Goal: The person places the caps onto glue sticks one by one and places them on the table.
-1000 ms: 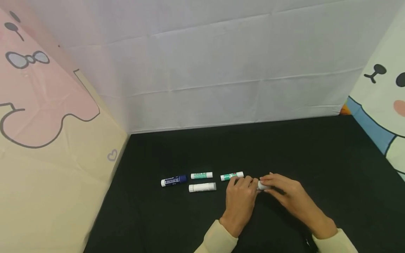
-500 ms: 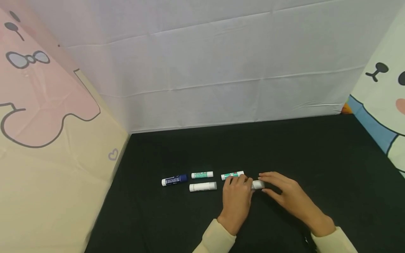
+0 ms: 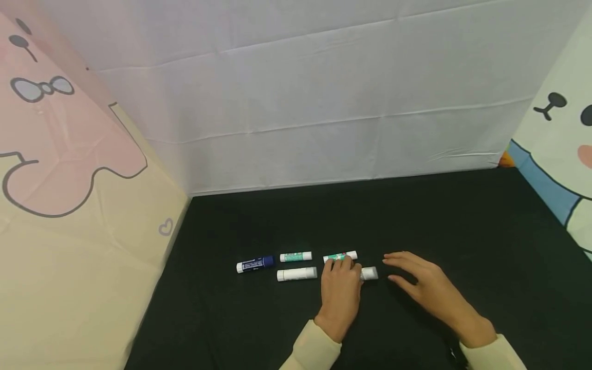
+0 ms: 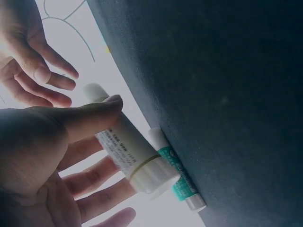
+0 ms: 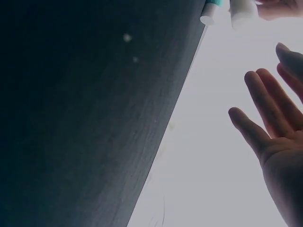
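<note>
My left hand (image 3: 341, 297) pinches a white glue stick (image 4: 130, 144) between thumb and fingers; in the head view only its capped right end shows past the fingers. Just behind that hand lies a green-and-white glue stick (image 3: 339, 256), partly covered by the fingertips. To the right, my right hand (image 3: 423, 285) is apart from the glue stick, fingers spread and holding nothing. In the right wrist view its fingers (image 5: 270, 104) are extended, with the white glue stick's end (image 5: 243, 13) beyond them.
Left of my hands lie another white glue stick (image 3: 297, 274), a second green-and-white glue stick (image 3: 296, 256) and a dark blue glue stick (image 3: 255, 264). All rest on the black tabletop (image 3: 416, 216). A white cloth (image 3: 296, 103) hangs behind the table.
My left hand has moved a little left with the white glue stick. My right hand's fingers, which were at the glue stick's right end, have let go and now stand apart from it.
</note>
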A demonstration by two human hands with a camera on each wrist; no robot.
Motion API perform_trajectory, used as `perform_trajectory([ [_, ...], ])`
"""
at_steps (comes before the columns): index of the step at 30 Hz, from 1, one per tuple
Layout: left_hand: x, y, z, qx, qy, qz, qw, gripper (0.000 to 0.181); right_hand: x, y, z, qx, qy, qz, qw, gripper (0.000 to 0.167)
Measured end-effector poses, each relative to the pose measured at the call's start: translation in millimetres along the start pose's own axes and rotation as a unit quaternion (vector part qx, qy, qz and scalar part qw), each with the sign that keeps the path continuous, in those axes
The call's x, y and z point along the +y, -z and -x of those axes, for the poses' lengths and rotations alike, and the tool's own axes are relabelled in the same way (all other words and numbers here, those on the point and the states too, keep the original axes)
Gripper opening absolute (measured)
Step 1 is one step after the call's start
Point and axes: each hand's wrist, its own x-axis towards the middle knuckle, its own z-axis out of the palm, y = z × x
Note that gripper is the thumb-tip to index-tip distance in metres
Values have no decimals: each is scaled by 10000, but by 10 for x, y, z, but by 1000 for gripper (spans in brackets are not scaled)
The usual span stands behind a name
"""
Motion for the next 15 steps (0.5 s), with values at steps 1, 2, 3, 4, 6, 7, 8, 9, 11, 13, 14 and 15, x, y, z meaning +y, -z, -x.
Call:
perform_trajectory([
  [1,-3,-1,1,-26,9,-9,10000,26,3,5,4,-5,-11,19,10000,57],
  [2,-6,-6,5,-79,26,-40,10000,26,7,10,8,-15,-25,30,10000,53],
  [3,-9,-6,8,-142,49,-72,9999,26,9,16,10,-28,-41,38,10000,45],
  [4,-12,-5,10,-205,71,-107,9997,26,12,22,13,-38,-54,42,10000,36],
  [6,-19,-5,16,-363,123,-168,9991,24,18,33,18,-59,-87,64,9999,29],
  [7,-22,-2,19,-430,147,-185,9988,23,21,38,19,-69,-96,90,9999,34],
  [8,-27,-4,22,-508,173,-218,9983,22,24,42,21,-78,-103,107,9999,41],
  [9,-31,-2,24,-556,196,-218,9980,21,27,45,22,-87,-109,132,9998,48],
  [11,-40,-6,27,-618,229,-218,9976,20,33,50,25,-92,-138,176,9997,54],
  [13,-48,-9,29,-650,249,-209,9974,19,40,58,28,-101,-171,205,9996,57],
  [14,-51,-11,32,-693,260,-211,9970,18,43,62,28,-106,-188,219,9995,57],
  [15,-52,-9,31,-718,274,-201,9968,17,46,67,28,-107,-216,237,9994,58],
])
